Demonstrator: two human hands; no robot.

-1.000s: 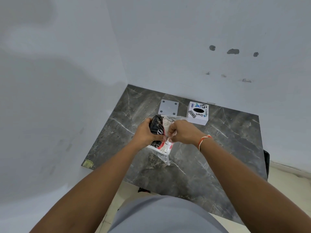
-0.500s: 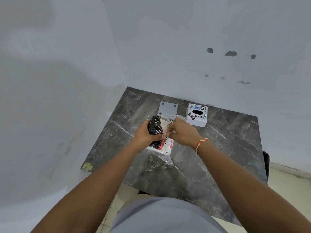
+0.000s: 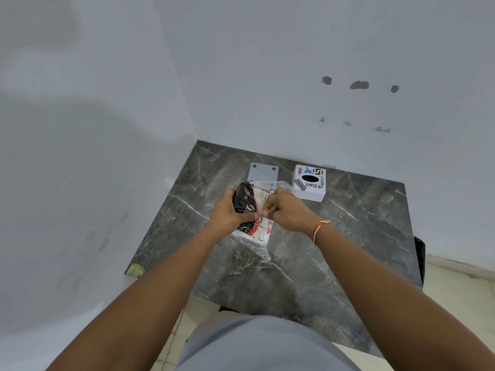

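Note:
A folded cloth item (image 3: 245, 200) printed in black, red and cream sits partly inside a clear plastic bag (image 3: 261, 243) above the dark marble table (image 3: 334, 253). My left hand (image 3: 231, 214) grips the black end of the cloth, thumb across it. My right hand (image 3: 285, 210), with an orange thread at the wrist, pinches the edge of the plastic bag beside the cloth. The bag's lower end lies on the table.
A white square plate (image 3: 263, 172) with dark corner holes lies behind the hands. To its right stands a white box (image 3: 309, 183) with stickers and a black oval slot. Walls close the left and far sides. The table's near edge ends above a pale floor.
Both hands stay on the cloth and bag; the black end of the cloth has come a little further out at the left. The box and plate have not moved.

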